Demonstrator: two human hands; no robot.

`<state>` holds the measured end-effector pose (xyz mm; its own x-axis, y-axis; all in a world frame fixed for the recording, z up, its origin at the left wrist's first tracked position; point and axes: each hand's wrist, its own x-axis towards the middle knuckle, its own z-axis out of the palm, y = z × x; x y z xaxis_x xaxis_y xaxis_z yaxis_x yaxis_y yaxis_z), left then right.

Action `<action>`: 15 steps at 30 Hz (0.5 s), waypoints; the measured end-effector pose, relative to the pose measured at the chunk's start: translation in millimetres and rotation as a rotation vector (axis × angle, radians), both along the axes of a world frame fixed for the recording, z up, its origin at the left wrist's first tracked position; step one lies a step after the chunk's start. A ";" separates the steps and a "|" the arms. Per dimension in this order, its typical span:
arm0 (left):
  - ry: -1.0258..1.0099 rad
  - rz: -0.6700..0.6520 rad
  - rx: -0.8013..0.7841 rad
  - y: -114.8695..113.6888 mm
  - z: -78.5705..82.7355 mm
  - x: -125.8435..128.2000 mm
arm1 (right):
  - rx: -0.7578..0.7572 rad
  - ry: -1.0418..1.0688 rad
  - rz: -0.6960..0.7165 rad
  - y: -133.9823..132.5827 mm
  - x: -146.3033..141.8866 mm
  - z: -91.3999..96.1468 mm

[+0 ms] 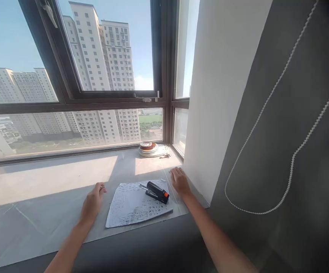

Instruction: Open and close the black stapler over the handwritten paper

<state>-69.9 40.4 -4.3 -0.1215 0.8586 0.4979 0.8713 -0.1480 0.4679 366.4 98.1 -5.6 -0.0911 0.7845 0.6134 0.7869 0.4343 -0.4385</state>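
A black stapler [156, 193] with an orange patch lies on a stack of paper sheets [127, 206] covered in dark writing. The stapler's parts are spread apart, and a thin metal piece juts out toward the left. To the left of the sheets, my left hand [92, 203] is closed in a pinch; a tiny thing shows at its fingertips, too small to name. Right of the paper, my right hand [180, 182] rests low over the sill with its fingers curled. Whatever its fingertips hold, if anything, is too small to make out.
The sheets lie on a pale window sill [53, 223] near its front edge. A stack of round plates or discs [148, 150] stands in the far corner beside a small chain-like item [165, 156]. A white wall [221, 76] and hanging bead cord [255, 129] are on the right.
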 end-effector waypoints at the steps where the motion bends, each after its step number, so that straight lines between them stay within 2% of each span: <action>1: -0.060 0.003 0.019 -7.3 0.6 8.6 | 0.022 0.066 0.045 -3.5 -0.4 2.5; 4: -0.219 0.005 0.013 -28.8 0.8 47.3 | 0.005 0.195 0.275 -12.8 -4.8 6.6; 8: -0.308 -0.083 -0.006 -36.8 10.7 104.0 | -0.153 0.081 0.712 -24.6 -13.4 9.2; 10: -0.292 -0.154 0.028 -32.7 19.8 123.2 | -0.227 0.022 0.785 -29.4 -15.3 10.0; 12: -0.242 -0.199 0.055 -28.6 25.7 136.4 | -0.262 0.012 0.787 -31.9 -15.3 9.5; 15: -0.154 -0.228 0.058 -29.7 22.1 151.6 | -0.236 0.008 0.784 -31.6 -13.4 6.1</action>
